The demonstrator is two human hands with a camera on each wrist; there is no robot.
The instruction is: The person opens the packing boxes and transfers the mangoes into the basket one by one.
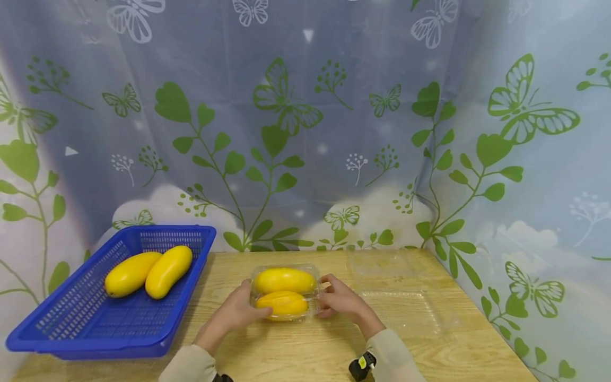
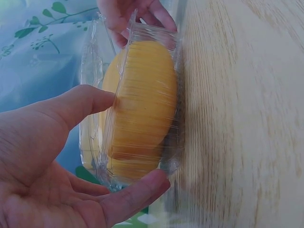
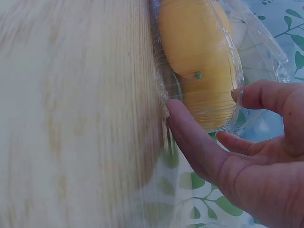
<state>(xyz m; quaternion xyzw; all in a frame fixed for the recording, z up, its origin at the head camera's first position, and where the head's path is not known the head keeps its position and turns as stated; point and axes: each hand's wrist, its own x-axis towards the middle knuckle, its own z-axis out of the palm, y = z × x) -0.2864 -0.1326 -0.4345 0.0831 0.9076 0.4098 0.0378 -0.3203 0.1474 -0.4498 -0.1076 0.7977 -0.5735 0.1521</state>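
Two yellow mangoes (image 1: pixel 285 280) lie one behind the other in a clear plastic container (image 1: pixel 312 268) at the middle of the table. At its left end my left hand (image 1: pixel 241 309) grips it, the thumb (image 2: pixel 97 100) on the rim and fingers low on the wall. My right hand (image 1: pixel 345 300) holds the opposite end, with its thumb near the rim and a fingertip (image 3: pixel 175 108) low by the tabletop. Clear plastic stands up behind the mango (image 2: pixel 145 90) in the left wrist view; whether the lid is fastened cannot be told.
A blue plastic basket (image 1: pixel 210 232) stands on the left, holding two more mangoes (image 1: pixel 169 271). Empty clear plastic packaging (image 1: pixel 401 313) lies on the wooden table (image 1: pixel 305 355) to the right. A patterned curtain (image 1: pixel 305 159) hangs behind the table.
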